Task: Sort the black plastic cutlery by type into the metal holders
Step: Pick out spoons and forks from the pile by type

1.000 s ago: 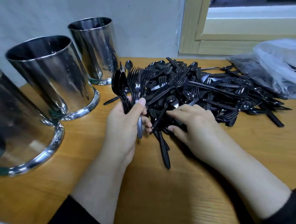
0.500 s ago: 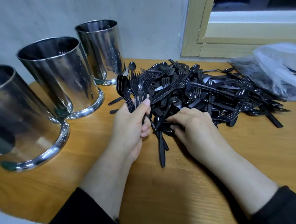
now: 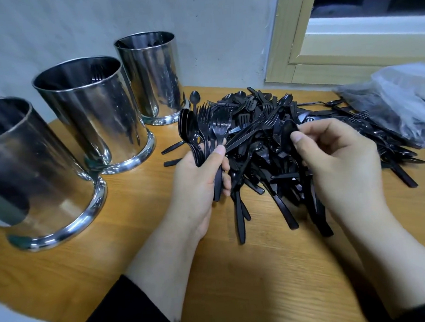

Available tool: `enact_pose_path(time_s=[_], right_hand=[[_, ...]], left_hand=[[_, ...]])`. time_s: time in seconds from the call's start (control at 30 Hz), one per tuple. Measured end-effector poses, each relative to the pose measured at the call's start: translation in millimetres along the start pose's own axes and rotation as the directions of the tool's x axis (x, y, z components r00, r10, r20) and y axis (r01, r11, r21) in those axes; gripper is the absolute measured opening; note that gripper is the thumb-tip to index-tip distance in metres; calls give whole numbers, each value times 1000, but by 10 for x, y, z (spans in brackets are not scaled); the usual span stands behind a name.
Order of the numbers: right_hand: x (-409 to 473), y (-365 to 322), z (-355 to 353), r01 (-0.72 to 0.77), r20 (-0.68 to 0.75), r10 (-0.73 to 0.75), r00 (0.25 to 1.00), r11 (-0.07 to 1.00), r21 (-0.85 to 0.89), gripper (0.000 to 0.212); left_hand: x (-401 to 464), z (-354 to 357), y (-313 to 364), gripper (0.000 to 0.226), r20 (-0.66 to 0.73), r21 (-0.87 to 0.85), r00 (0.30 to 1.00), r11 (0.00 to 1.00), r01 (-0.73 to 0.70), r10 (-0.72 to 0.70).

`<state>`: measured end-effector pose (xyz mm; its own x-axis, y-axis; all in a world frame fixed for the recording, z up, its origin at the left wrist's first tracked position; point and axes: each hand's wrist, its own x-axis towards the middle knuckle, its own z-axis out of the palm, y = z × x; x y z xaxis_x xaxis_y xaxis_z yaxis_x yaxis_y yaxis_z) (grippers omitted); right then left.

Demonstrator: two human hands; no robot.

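Near the middle of the table, just off the near edge of the cutlery pile, a single spoon is pinched at its bowl between the thumb and fingertips of the right hand, with its handle trailing down into the heap. Half a second ago that hand was pressed flat into the pile, digging; now it has been lifted clear with one piece singled out, so a pick is judged complete and the piece ready to be passed across.

Beside it, the left hand is closed round a sorted bundle: a stack of spoons on the outer side and several forks next to them, heads up, clamped by the thumb. That grip has been kept unchanged through the last second, which suggests pieces are being gathered by type before any trip to the holders.

The remaining cutlery is spread from the centre toward the far right corner, where a crumpled plastic bag is lying against it. Along the left edge three metal holders are lined up: the near holder, the middle holder, in which fork tines can be made out, and the far holder by the back edge. A large heap is left, so the sorting is judged far from finished.
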<state>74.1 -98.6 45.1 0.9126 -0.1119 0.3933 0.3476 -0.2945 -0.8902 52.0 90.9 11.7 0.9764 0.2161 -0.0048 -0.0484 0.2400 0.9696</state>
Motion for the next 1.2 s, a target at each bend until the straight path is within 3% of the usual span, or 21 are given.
enact_pose_path(time_s=[0.13,0.2,0.4,0.53,0.7,0.8,0.97,1.2], right_hand=[[9,-212,71,-143,92,123,988,959,245,7],[30,-337,164,-194,111,168,979,938,287,7],[61,-548,543,-13,89,14,996,1000,-19,16],[-2,-557,753,101,39,-95,995,970,-219,19],[-22,-567,860,97,135,-69,989,971,-216,16],[-15,-594,850,85,182,-40,982,965,-248,14],[15,-631,768,123,209,-69,975,959,-256,13],[19,-643,697,116,254,-33,967,940,-322,23]], left_hand=[[-42,21,22,12,61,-7,998,1000,4,-3],[-71,23,47,18,94,-23,995,1000,19,-16],[-187,-51,106,21,205,-87,973,989,123,-103],[-204,-133,115,35,276,-250,951,945,211,-140],[-222,-187,126,54,353,-300,915,903,308,-195],[-237,-193,103,43,393,-272,904,918,289,-168],[-219,-178,109,25,300,-246,942,942,228,-149],[-210,-194,100,26,205,-185,968,966,181,-142]])
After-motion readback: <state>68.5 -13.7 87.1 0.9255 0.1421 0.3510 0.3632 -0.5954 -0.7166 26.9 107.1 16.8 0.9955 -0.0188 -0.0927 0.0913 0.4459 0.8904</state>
